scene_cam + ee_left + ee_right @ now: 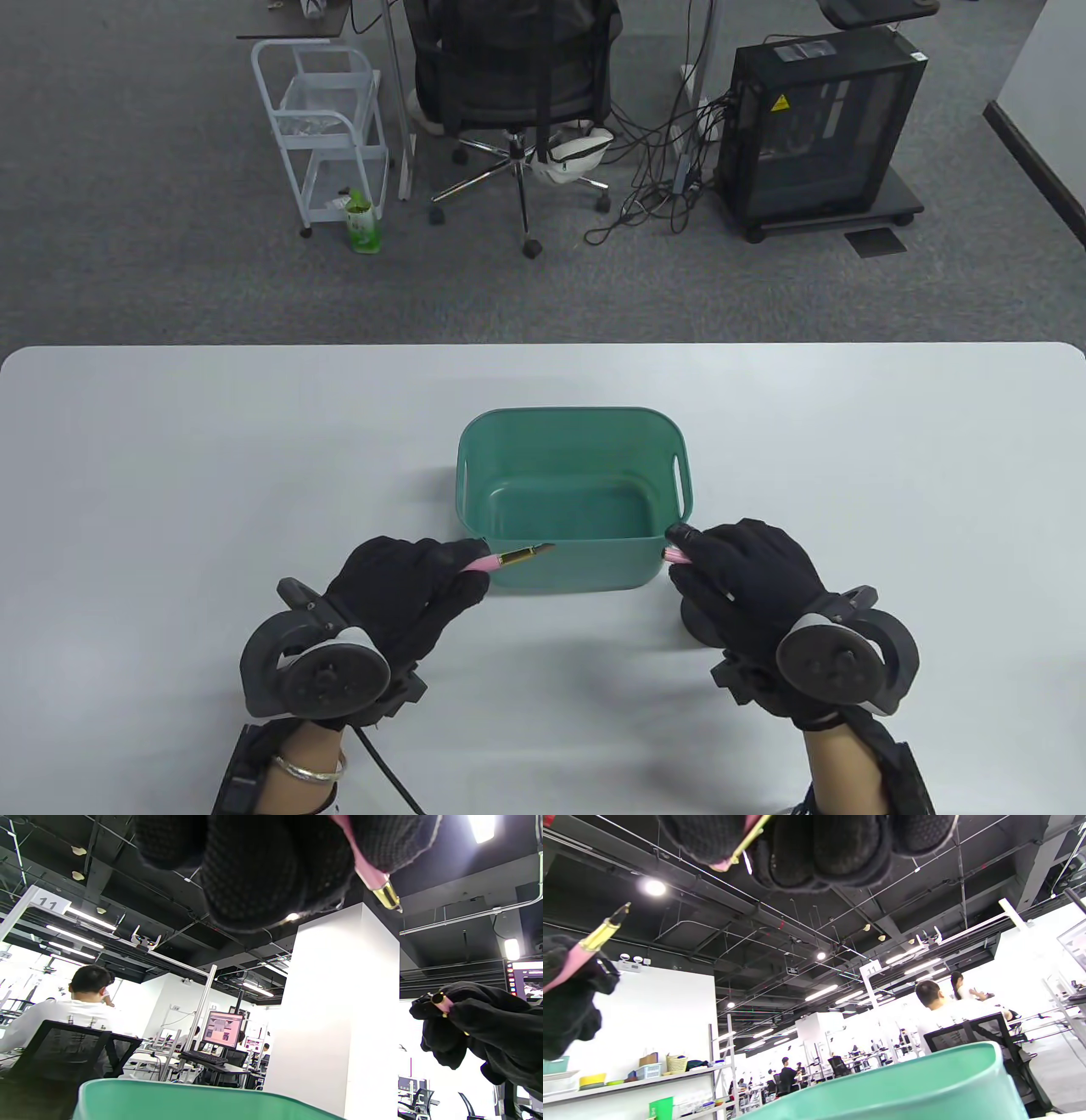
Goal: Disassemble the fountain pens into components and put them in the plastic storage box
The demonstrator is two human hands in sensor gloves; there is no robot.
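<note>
Beyond the white table (pixel 170 441), a black office chair (pixel 509 76) stands between a white wire trolley (pixel 327 127) and a black computer tower (pixel 819 127); a green bottle (pixel 362 222) sits by the trolley, cables (pixel 653 170) trailing on grey carpet

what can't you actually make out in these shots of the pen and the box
- Most of the pink pen cap: table view, hidden inside the right hand.
- Rear of the pink pen body: hidden by the left hand.
- Nib detail: too small in every view.
- Green storage box floor: its near strip sits behind the near wall in the table view; wrist views show only the rim.
</note>
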